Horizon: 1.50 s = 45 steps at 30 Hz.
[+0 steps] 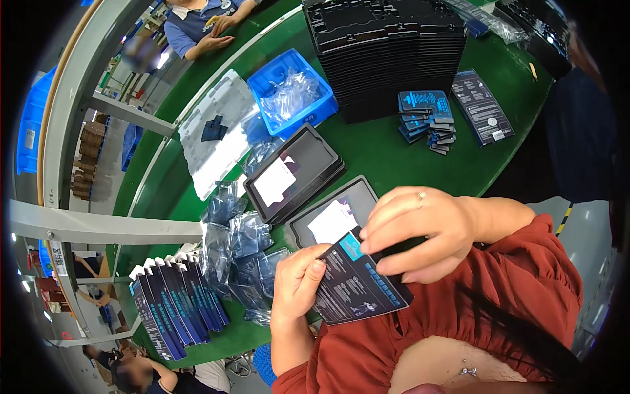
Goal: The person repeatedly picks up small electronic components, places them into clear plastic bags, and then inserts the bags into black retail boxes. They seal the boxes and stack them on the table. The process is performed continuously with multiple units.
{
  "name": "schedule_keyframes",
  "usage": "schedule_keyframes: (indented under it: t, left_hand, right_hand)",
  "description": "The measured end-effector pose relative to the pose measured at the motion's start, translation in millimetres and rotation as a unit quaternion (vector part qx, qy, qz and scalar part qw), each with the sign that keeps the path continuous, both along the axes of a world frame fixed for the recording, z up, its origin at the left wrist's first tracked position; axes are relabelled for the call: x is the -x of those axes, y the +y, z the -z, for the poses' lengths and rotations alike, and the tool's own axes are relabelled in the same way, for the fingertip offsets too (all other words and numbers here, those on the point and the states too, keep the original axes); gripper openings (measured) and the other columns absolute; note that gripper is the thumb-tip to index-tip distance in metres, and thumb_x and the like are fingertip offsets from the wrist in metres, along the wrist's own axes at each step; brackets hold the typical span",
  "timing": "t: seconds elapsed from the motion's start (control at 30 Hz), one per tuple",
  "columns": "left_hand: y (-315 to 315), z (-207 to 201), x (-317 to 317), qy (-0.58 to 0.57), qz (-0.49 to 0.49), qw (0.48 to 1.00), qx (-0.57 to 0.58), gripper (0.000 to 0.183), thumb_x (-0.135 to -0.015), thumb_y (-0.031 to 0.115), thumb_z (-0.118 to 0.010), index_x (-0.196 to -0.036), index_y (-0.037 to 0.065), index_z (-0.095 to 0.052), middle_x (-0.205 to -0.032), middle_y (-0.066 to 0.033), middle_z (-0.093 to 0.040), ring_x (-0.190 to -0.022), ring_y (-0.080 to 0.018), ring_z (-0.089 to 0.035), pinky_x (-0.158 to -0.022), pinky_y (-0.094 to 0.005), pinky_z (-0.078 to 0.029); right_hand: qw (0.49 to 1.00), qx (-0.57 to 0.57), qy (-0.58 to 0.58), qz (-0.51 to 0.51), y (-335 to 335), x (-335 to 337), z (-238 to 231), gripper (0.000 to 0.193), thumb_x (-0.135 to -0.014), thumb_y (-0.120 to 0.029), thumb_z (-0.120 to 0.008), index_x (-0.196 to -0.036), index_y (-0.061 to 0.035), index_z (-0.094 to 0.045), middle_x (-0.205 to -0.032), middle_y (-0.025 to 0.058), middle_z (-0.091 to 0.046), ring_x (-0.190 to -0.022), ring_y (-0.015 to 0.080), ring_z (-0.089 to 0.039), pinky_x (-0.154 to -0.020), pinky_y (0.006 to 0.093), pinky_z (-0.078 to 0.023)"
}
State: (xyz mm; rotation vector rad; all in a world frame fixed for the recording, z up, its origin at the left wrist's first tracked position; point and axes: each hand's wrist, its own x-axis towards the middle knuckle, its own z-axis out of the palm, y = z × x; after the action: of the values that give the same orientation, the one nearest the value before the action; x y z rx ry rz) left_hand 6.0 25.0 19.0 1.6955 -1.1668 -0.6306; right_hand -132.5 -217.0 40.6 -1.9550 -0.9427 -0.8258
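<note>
My left hand [296,279] grips a flat dark printed carton [357,289] by its left edge, thumb on the front. The carton is tilted and has a teal patch near its upper end. My right hand [420,233] bends its fingers over that upper end and touches it. Something dark shows between those fingers, but I cannot tell whether it is a separate thing. Just beyond the carton lies a black plastic tray [308,231] with a white card in it. Farther left sits a stack of similar black trays [321,148], also with a white card on top.
Standing dark cartons [177,302] line the left side, beside clear plastic bags [243,253]. A blue bin [328,108] of clear bags, tall stacked black trays [394,59], small dark packets [426,115] and another carton [482,108] stand farther back. A person [203,29] is across the table.
</note>
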Motion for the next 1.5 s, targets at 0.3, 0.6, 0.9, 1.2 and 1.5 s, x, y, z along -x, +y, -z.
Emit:
schedule_keyframes:
  t: [0.3, 0.6, 0.9, 1.2, 1.5]
  left_hand:
    - [0.9, 11.1, 9.6, 0.002, 0.041, 0.999, 0.032, 0.036, -0.097, 0.030, -0.051, -0.100, -0.003, -0.066, -0.080, -0.0133, -0.065, -0.069, -0.0270, -0.063, -0.064, -0.0345, -0.048]
    - [0.7, 14.1, 16.6, -0.003, 0.016, 1.000, -0.003, 0.038, -0.097, 0.031, -0.050, -0.098, -0.004, -0.066, -0.081, -0.0148, -0.066, -0.071, -0.0288, -0.065, -0.065, -0.0350, -0.049]
    - [-1.7, 15.1, 22.7, -0.030, 0.030, 0.999, -0.029, 0.035, -0.098, 0.029, -0.049, -0.096, -0.003, -0.065, -0.081, -0.0164, -0.065, -0.072, -0.0326, -0.064, -0.066, -0.0372, -0.049]
    - [-3.2, 3.2, 27.2, -0.086, 0.034, 0.993, -0.075, 0.029, -0.096, 0.023, -0.051, -0.096, -0.001, -0.066, -0.084, -0.0167, -0.067, -0.076, -0.0350, -0.065, -0.068, -0.0397, -0.051]
    - [-0.8, 8.4, 26.0, -0.066, 0.085, 0.987, -0.120, 0.041, -0.091, 0.037, -0.060, -0.110, 0.001, -0.063, -0.096, -0.0182, -0.067, -0.088, -0.0377, -0.065, -0.077, -0.0425, -0.051]
  right_hand:
    - [0.999, 0.014, -0.026, 0.014, 7.1, 7.7, 11.3, 0.016, -0.081, -0.006, -0.068, -0.096, -0.0027, -0.072, -0.102, 0.0122, -0.064, -0.089, 0.0243, -0.062, -0.077, 0.0362, -0.057]
    - [1.000, 0.001, -0.007, -0.003, 9.3, 15.0, 14.5, 0.011, -0.084, -0.007, -0.067, -0.091, -0.0006, -0.072, -0.104, 0.0145, -0.065, -0.090, 0.0251, -0.063, -0.081, 0.0397, -0.057]
    - [0.999, 0.039, -0.018, 0.026, 17.0, 18.8, 15.5, 0.016, -0.082, -0.011, -0.065, -0.093, -0.0001, -0.066, -0.099, 0.0137, -0.060, -0.083, 0.0287, -0.059, -0.083, 0.0442, -0.054]
    - [0.992, 0.109, 0.031, 0.047, 23.4, 30.3, 19.0, 0.018, -0.080, -0.018, -0.062, -0.091, -0.0038, -0.065, -0.118, 0.0166, -0.056, -0.101, 0.0285, -0.055, -0.097, 0.0477, -0.044]
    - [0.973, 0.227, 0.027, 0.040, 25.5, 31.2, 8.9, 0.018, -0.078, -0.022, -0.059, -0.082, -0.0060, -0.067, -0.099, 0.0100, -0.057, -0.093, 0.0249, -0.055, -0.093, 0.0441, -0.043]
